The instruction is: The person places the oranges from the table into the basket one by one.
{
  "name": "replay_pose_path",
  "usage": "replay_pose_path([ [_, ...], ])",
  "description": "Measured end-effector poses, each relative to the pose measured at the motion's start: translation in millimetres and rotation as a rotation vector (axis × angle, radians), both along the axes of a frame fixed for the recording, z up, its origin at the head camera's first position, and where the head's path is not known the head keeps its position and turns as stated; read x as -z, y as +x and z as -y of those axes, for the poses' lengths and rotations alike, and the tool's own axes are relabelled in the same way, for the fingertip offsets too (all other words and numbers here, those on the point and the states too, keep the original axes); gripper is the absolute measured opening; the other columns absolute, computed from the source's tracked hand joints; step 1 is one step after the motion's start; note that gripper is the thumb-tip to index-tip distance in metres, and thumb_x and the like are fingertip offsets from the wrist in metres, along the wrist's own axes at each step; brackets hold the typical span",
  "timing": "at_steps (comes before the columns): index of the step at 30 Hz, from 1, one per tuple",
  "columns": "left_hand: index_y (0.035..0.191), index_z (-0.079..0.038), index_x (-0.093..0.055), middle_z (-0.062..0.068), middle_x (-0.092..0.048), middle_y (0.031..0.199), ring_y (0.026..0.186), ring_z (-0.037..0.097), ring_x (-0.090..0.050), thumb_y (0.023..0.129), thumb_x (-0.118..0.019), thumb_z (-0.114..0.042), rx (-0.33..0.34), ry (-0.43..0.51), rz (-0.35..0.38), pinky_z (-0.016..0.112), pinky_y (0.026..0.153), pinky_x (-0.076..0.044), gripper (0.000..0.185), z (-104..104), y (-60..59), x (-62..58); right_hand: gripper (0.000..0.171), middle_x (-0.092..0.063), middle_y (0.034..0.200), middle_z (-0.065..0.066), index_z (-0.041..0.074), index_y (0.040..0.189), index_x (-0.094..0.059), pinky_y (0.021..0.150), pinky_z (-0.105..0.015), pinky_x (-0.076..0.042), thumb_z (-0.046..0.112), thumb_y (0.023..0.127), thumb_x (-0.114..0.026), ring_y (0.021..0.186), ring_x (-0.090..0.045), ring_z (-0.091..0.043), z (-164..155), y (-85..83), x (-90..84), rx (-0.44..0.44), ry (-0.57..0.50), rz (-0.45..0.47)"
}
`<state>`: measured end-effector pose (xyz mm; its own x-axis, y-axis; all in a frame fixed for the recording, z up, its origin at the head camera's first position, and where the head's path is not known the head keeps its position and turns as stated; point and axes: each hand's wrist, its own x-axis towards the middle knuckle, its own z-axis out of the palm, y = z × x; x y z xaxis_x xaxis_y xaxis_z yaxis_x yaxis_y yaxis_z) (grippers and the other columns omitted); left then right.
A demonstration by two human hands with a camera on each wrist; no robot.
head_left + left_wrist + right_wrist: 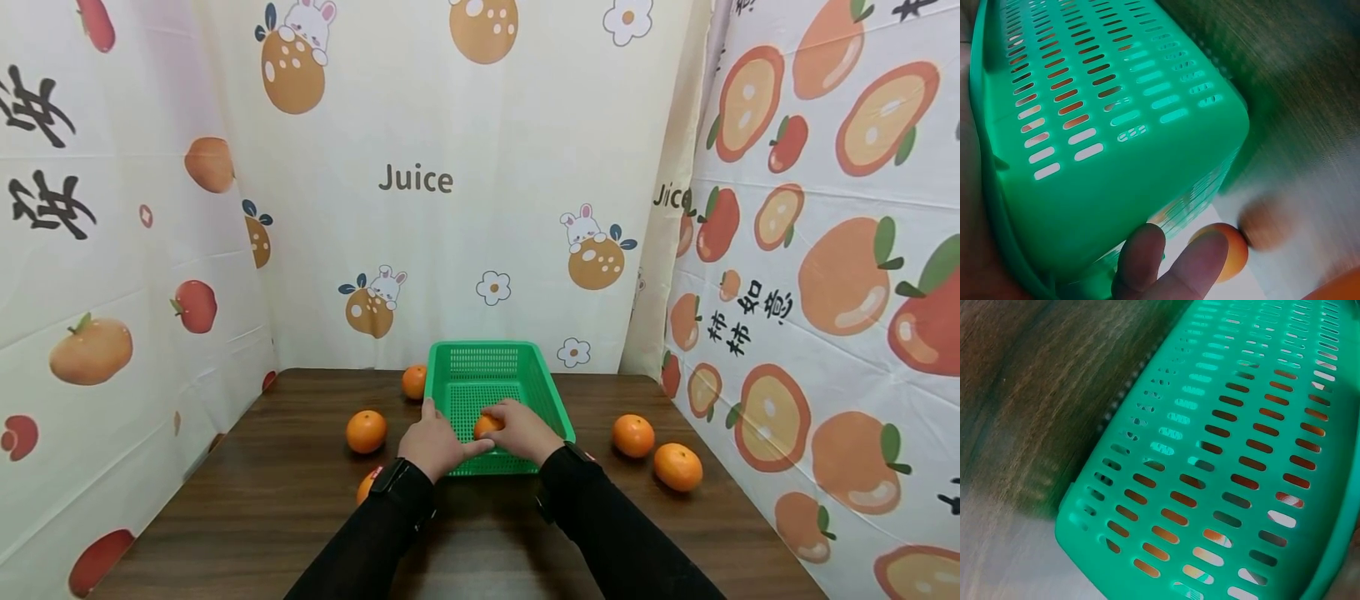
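A green plastic basket (558, 400) with slotted walls stands on the table. My left hand (433, 442) grips its near left corner, the thumb lying along the near rim. In the left wrist view, two fingertips (1141, 256) show by the outside of the corner. My right hand (521, 429) reaches over the near right side and holds an orange (487, 426) inside the basket, fingers over its top. The right wrist view shows the slotted basket wall (1210, 456), with orange colour through the slots; the right fingers are hidden there.
Left of the basket lie an orange (415, 382) at the back, another orange (367, 432) nearer, and a third orange (366, 486) partly behind the left wrist. Two more, a farther orange (633, 436) and a nearer orange (678, 467), lie right on the brown table (247, 500). Printed cloths hang around it.
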<state>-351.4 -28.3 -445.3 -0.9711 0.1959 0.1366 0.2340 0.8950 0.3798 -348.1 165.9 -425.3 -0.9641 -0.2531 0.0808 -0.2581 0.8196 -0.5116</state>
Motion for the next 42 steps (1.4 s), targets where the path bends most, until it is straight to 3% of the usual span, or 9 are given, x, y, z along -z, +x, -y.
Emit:
replay_pose_path([
  [16, 0.112, 0.004, -0.079, 0.031, -0.030, 0.171, 0.054, 0.022, -0.057, 0.079, -0.057, -0.096, 0.000, 0.000, -0.009, 0.033, 0.052, -0.045, 0.108, -0.2, 0.9, 1.1, 0.044, -0.068, 0.131, -0.010, 0.007, 0.142, -0.068, 0.098, -0.044, -0.054, 0.028, 0.104, -0.072, 0.105, -0.058, -0.022, -0.6, -0.6, 0.9, -0.024, 0.023, 0.005],
  [24, 0.083, -0.005, -0.078, 0.032, -0.026, 0.172, 0.052, 0.021, -0.056, 0.083, -0.060, -0.090, 0.015, 0.023, 0.012, 0.033, 0.051, -0.043, 0.087, 2.1, 7.5, -8.1, 0.040, -0.069, 0.134, -0.012, 0.009, 0.143, -0.068, 0.091, -0.040, -0.051, 0.024, 0.106, -0.068, 0.106, -0.060, -0.021, -0.5, -1.6, 0.4, -0.058, 0.018, 0.003],
  [27, 0.086, -0.003, -0.079, 0.032, -0.026, 0.172, 0.052, 0.021, -0.056, 0.082, -0.061, -0.090, 0.014, 0.027, 0.012, 0.033, 0.051, -0.043, 0.089, 1.9, 7.2, -7.2, 0.039, -0.069, 0.133, -0.012, 0.009, 0.142, -0.069, 0.090, -0.040, -0.052, 0.023, 0.106, -0.068, 0.106, -0.060, -0.021, -0.2, -1.6, 0.5, -0.065, 0.017, 0.003],
  [38, 0.067, -0.012, -0.071, 0.030, -0.025, 0.172, 0.049, 0.021, -0.055, 0.081, -0.058, -0.093, 0.011, 0.017, 0.017, 0.034, 0.050, -0.041, 0.084, 1.7, 2.2, -0.8, 0.039, -0.071, 0.129, -0.010, 0.008, 0.143, -0.068, 0.092, -0.040, -0.053, 0.024, 0.107, -0.067, 0.110, -0.063, -0.022, 0.5, -2.2, -0.9, -0.059, 0.033, 0.024],
  [42, 0.066, -0.012, -0.070, 0.031, -0.025, 0.172, 0.049, 0.022, -0.055, 0.082, -0.058, -0.092, 0.013, 0.018, 0.019, 0.034, 0.049, -0.041, 0.083, 2.1, 2.0, -1.4, 0.038, -0.071, 0.129, -0.010, 0.008, 0.141, -0.069, 0.090, -0.039, -0.052, 0.023, 0.107, -0.067, 0.108, -0.063, -0.022, 0.9, -2.4, -3.2, -0.062, 0.019, 0.041],
])
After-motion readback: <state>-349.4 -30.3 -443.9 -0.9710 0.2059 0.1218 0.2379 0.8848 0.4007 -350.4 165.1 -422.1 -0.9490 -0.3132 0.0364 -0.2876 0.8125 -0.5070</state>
